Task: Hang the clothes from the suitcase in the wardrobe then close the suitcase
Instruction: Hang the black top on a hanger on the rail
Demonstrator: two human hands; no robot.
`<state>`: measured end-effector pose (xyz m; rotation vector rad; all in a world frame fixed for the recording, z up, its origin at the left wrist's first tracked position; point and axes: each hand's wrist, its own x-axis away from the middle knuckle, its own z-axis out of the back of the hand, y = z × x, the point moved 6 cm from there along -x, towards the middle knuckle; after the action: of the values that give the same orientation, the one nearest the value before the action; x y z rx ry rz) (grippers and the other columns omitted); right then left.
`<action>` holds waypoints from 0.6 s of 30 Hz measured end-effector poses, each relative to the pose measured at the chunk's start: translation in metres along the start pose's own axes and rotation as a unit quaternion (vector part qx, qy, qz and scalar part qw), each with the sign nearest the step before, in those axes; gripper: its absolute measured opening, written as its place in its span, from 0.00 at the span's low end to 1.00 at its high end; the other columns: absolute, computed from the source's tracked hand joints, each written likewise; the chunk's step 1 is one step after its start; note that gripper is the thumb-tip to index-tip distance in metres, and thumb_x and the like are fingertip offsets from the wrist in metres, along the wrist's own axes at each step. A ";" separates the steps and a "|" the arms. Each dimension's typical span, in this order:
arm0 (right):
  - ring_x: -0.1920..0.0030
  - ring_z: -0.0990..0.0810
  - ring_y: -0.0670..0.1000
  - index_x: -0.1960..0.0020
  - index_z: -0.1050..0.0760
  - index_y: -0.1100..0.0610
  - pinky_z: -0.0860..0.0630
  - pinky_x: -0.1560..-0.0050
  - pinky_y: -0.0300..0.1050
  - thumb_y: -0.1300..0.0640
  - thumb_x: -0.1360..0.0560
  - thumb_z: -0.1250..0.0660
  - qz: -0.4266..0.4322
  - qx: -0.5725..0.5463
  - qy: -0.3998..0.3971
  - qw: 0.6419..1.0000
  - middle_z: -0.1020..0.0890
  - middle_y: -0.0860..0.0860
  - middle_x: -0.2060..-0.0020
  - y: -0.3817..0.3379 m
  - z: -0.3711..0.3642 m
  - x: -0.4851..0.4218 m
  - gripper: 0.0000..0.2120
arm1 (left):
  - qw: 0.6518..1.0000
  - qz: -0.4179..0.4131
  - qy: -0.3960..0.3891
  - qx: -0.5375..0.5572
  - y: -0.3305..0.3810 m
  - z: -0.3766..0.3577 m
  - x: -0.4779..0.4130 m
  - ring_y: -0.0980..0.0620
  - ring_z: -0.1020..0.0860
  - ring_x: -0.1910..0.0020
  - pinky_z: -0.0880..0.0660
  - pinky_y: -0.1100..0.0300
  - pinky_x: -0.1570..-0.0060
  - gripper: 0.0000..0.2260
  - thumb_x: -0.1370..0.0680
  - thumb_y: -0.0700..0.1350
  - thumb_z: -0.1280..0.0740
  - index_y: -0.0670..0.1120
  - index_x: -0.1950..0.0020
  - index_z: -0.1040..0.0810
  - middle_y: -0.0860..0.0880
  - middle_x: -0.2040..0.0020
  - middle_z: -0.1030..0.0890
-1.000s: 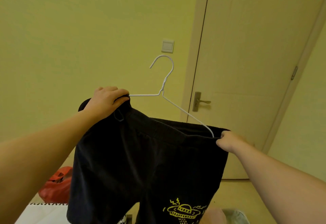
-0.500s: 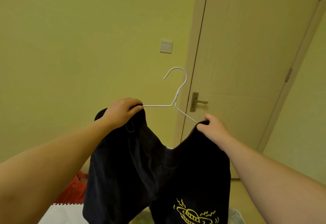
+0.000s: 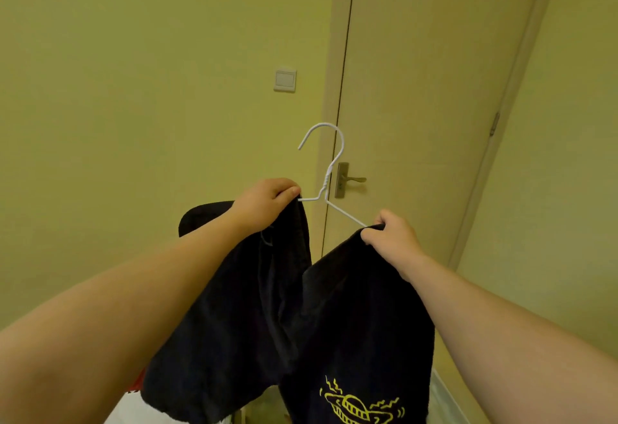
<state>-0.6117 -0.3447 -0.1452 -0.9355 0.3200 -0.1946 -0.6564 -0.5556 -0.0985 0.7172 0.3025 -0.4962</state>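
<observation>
Wall [image 3: 133, 122], 1 hanger [image 3: 329, 169], 1 shorts [image 3: 351, 306] prob.

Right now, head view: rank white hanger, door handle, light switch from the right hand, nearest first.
1. white hanger: wire end in the right hand, with the black shorts.
2. door handle: on the door, up-left of the hand.
3. light switch: on the wall, higher, farther left.

Both arms are bare as far up as can be seen. The left hand [image 3: 267, 204] and right hand [image 3: 396, 239] are bare too.
</observation>
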 end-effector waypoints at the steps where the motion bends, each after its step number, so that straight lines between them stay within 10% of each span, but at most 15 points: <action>1: 0.69 0.35 0.50 0.66 0.39 0.55 0.39 0.68 0.42 0.63 0.31 0.35 -0.013 -0.017 0.003 1.000 0.33 0.50 0.70 0.003 0.002 0.005 0.13 | 0.999 -0.009 -0.017 -0.027 0.001 -0.004 0.001 0.50 0.26 0.52 0.29 0.60 0.56 0.13 0.17 0.47 0.45 0.44 0.43 0.23 0.48 0.51 0.22; 18: 0.67 0.33 0.50 0.66 0.36 0.54 0.36 0.69 0.41 0.68 0.33 0.33 -0.175 -0.032 -0.060 0.982 0.30 0.50 0.68 0.077 -0.020 0.100 0.15 | 0.964 -0.060 -0.191 -0.174 -0.009 -0.084 0.090 0.51 0.29 0.52 0.35 0.60 0.55 0.14 0.18 0.52 0.45 0.46 0.40 0.25 0.50 0.53 0.29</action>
<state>-0.5233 -0.3446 -0.2372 -1.0592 0.0483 -0.4518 -0.5933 -0.5326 -0.2017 0.2523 0.0649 -0.6648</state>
